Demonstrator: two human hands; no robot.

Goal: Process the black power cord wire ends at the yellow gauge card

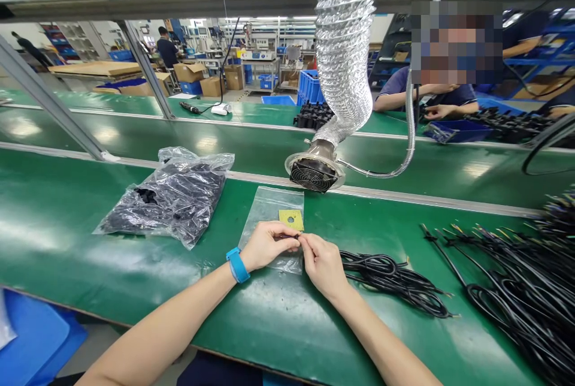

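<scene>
From where I stand, I see two bare hands meeting over the green table [135, 290]. The left hand [268, 246], with a blue band [238, 265] around its wrist, is closed on a small dark piece [294, 236], pinching it between thumb and fingers. The right hand [321, 259] has its thumb and forefinger closed at the other end of that same piece, so the fingertips of both hands nearly meet. The piece is too small and too covered for me to tell its shape.

Beneath the hands lies a clear plastic bag [269, 206], flat on the table, and a yellow square [284, 216] with a hole in its middle sits just beyond the fingers. To the left rests a bulging clear bag of black parts [175, 200]. Just right of the right hand lies a coiled bundle of black cables [395, 281], and farther right spreads a larger heap of cables [516, 308]. Above and beyond the hands hangs a silvery flexible duct [344, 38], ending in a round black fan [313, 174]. Across the way, a person [449, 101] works near a blue tray [462, 131].
</scene>
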